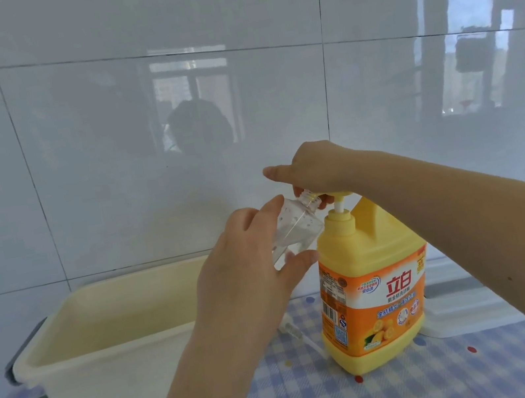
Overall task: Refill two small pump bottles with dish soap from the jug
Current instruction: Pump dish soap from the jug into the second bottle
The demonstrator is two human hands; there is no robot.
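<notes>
A yellow dish-soap jug with an orange label stands on the checked cloth, its pump head raised. My right hand lies on top of the pump head, fingers curled over it. My left hand grips a small clear bottle, uncapped and tilted, its threaded neck right at the pump's spout. A loose pump insert with a thin tube lies on the cloth just left of the jug. A second small bottle is not visible.
A cream plastic tub sits to the left on the blue-checked tablecloth. A white lidded box stands behind the jug at right. White wall tiles close off the back.
</notes>
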